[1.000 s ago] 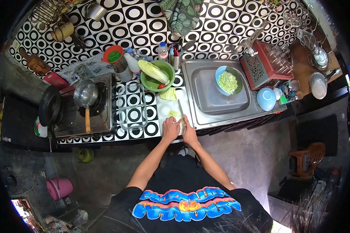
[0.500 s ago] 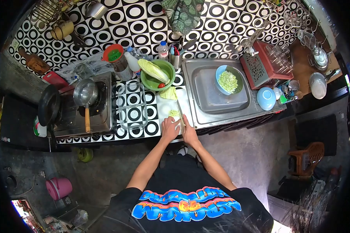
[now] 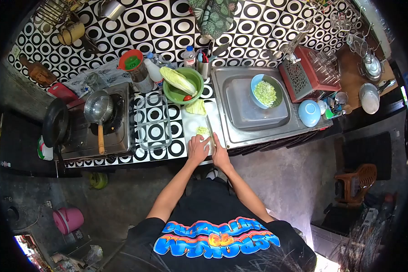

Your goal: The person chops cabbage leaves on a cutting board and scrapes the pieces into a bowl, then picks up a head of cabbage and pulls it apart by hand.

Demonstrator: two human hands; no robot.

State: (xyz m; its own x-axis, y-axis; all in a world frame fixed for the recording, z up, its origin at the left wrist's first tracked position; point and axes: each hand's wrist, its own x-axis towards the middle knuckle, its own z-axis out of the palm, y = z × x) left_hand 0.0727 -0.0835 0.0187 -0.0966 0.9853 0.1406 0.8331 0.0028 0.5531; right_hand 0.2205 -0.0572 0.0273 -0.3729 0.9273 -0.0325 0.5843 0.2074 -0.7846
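Note:
My right hand is closed around the handle of a knife, its blade pointing away from me over the white cutting board. Just left of the blade, my left hand presses with curled fingers on a pale piece of napa cabbage, largely hidden between the hands. Cut cabbage bits lie beyond my left fingertips. Farther up the board rests a loose cabbage leaf. Behind it, a green bowl holds a napa cabbage and a red tomato.
A blue bowl of chopped cabbage stands in the sink area to the right. Left of the board are a glass dish and a stove with a saucepan. Bottles line the wall.
The view has shifted slightly. Both hands stay at nearly the same spot on the board, with the knife still in my right hand.

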